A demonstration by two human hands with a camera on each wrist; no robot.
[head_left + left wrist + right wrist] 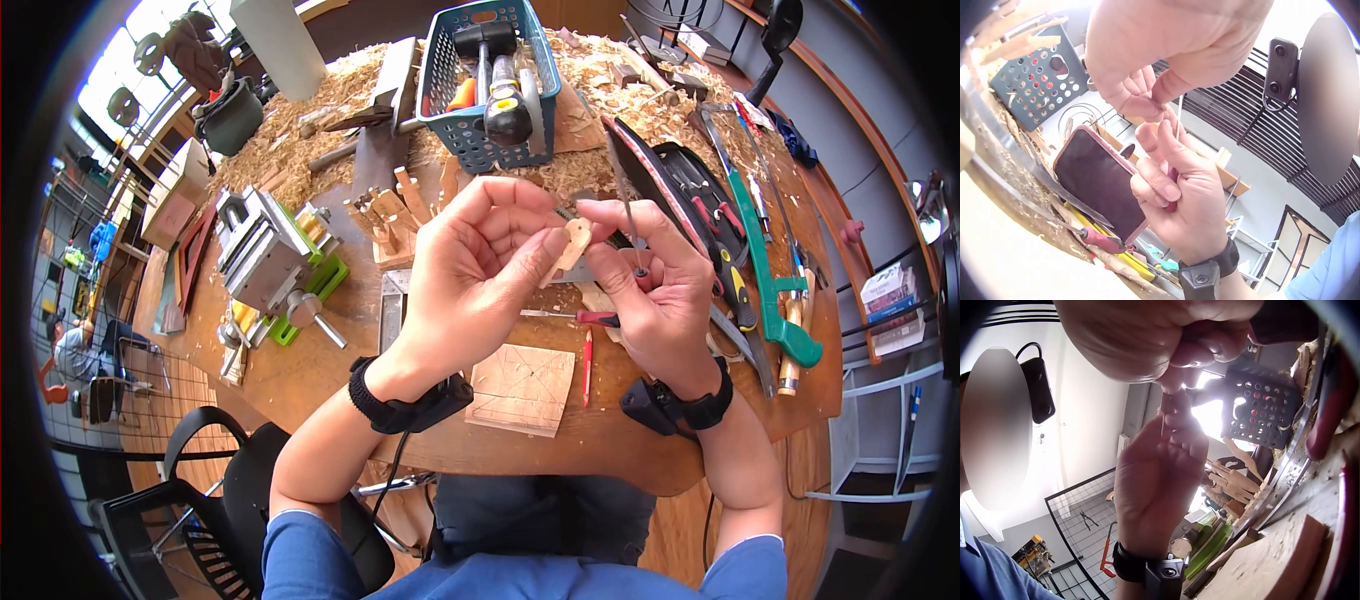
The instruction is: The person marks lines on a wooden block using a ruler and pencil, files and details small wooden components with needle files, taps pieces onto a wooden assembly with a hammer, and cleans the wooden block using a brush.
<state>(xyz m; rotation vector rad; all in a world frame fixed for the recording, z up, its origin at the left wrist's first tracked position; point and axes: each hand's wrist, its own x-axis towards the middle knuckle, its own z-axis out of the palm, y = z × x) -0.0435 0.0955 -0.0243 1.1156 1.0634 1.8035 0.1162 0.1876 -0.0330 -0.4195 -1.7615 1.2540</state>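
Observation:
In the head view my left hand (490,265) pinches a small pale wooden piece (577,243) between thumb and fingers; a tiny dark hole shows in it. Close on its right, the thumb and index fingertips of my right hand (655,285) are at the piece's edge. That hand also grips a slim tool with a red handle (1173,190) in its curled fingers, the thin metal shaft (1180,119) pointing up. On the table below lie a flat square wooden board (522,390) with pencil lines, a red pencil (587,368) and another red-handled thin tool (597,318).
A blue perforated basket (490,150) with mallets stands at the back among wood shavings (600,60). To the left are a grey vise (260,250) and a block of small wooden pieces (395,225). An open tool case (700,190) and a green-handled saw (770,270) lie right.

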